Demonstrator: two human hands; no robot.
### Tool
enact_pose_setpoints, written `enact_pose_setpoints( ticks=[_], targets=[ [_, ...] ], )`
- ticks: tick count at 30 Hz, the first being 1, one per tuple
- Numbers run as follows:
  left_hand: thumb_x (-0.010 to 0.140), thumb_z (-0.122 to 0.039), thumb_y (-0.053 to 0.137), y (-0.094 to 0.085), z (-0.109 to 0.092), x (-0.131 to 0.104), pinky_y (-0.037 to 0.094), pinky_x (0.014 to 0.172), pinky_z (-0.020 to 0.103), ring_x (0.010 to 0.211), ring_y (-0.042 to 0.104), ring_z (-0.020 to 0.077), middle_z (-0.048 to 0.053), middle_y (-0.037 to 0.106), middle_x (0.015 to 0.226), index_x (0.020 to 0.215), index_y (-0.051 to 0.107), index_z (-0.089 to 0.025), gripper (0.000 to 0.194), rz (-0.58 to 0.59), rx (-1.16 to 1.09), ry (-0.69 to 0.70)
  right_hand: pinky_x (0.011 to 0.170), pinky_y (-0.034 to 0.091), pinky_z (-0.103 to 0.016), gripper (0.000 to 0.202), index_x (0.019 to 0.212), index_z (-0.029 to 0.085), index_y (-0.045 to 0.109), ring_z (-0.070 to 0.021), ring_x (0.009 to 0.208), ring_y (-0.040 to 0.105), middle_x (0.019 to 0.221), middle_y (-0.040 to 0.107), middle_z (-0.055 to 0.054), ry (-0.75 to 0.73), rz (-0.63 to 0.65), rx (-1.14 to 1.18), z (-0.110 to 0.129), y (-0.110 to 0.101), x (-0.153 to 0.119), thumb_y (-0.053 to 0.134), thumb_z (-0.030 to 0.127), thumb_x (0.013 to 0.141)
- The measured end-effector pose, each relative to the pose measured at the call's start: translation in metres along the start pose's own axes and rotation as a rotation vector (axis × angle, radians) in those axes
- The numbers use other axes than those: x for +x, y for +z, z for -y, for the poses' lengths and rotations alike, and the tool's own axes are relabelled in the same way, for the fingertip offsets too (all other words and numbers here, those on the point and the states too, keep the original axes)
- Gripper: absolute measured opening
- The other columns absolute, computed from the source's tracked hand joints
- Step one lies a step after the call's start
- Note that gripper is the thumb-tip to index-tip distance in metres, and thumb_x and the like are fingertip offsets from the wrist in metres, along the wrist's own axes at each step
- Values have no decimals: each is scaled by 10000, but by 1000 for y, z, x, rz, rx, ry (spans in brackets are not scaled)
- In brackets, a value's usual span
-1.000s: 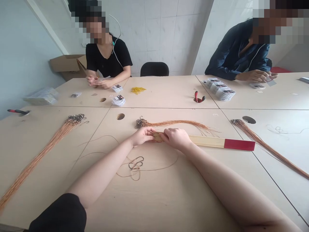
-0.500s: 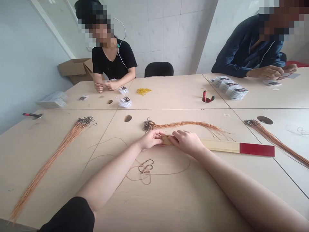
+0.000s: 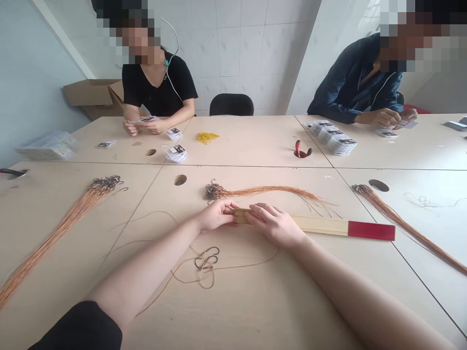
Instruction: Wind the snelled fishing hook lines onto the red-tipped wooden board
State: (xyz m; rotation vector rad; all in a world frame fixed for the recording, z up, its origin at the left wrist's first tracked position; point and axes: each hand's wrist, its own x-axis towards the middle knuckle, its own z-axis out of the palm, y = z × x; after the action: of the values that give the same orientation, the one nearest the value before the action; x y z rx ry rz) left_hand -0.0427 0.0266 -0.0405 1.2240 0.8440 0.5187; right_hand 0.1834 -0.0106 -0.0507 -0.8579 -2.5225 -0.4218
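My left hand is closed, pinching the left end of a long flat pale-yellow strip that has a red right end. Just right of it, my right hand curls over the same strip, fingers on top. The strip lies low over the table, tilted slightly down to the right. Nearer me, between my forearms, lie loose fish hooks on thin orange-brown line, partly hidden by my left forearm. Beyond my hands rests a bundle of fish hooks with a tail of orange line reaching right.
More hook-and-line bundles lie at left and right. Round holes pierce the table; red-handled pliers stand in one. Across it, two people handle small packets near stacked packs and a yellow pile.
The whole view has shifted, so things sit further left. My right hand's fingers have moved slightly on the strip; my left hand still pinches its end. The person at far left has raised a packet.
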Motion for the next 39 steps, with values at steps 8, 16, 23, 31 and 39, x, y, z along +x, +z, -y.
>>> enact_pose_setpoints(
  ticks=[8, 16, 23, 31, 39],
  targets=[
    [726, -214, 683, -5, 2, 2, 511, 823, 343, 831, 631, 141, 53, 669, 873, 982, 539, -136, 304, -11, 0, -37, 823, 439, -334, 388, 1251, 179, 486, -191, 955, 516, 1152, 561, -97, 123, 114, 65, -1, -6, -10, 371, 114, 886],
    [711, -206, 697, -2, 0, 2, 513, 810, 330, 827, 639, 149, 68, 675, 890, 981, 550, -129, 317, -32, 3, -29, 888, 393, -353, 300, 1141, 146, 549, -215, 1086, 469, 1114, 564, -113, 84, 64, 132, -6, -3, 1, 390, 140, 887],
    [740, -234, 678, -2, -2, 3, 502, 827, 309, 884, 632, 152, 77, 678, 937, 964, 561, -129, 274, 20, 35, -1, 860, 404, -335, 388, 1305, 181, 433, -198, 1018, 503, 1170, 544, -102, 67, 132, 155, -7, -4, -3, 355, 219, 927],
    [730, -232, 686, -2, -1, 4, 503, 823, 318, 883, 636, 162, 83, 680, 939, 955, 556, -129, 279, 16, 21, -8, 857, 419, -342, 389, 1310, 195, 446, -192, 1029, 513, 1199, 535, -110, 46, 109, 135, -8, -4, -4, 395, 234, 926],
    [726, -208, 686, -1, -3, 3, 508, 811, 312, 841, 644, 155, 82, 681, 904, 950, 568, -120, 269, 28, -6, 0, 896, 415, -384, 451, 1357, 306, 378, -209, 1171, 427, 1313, 458, -86, -33, 111, 152, -5, -8, -3, 411, 185, 925]
  ],
)
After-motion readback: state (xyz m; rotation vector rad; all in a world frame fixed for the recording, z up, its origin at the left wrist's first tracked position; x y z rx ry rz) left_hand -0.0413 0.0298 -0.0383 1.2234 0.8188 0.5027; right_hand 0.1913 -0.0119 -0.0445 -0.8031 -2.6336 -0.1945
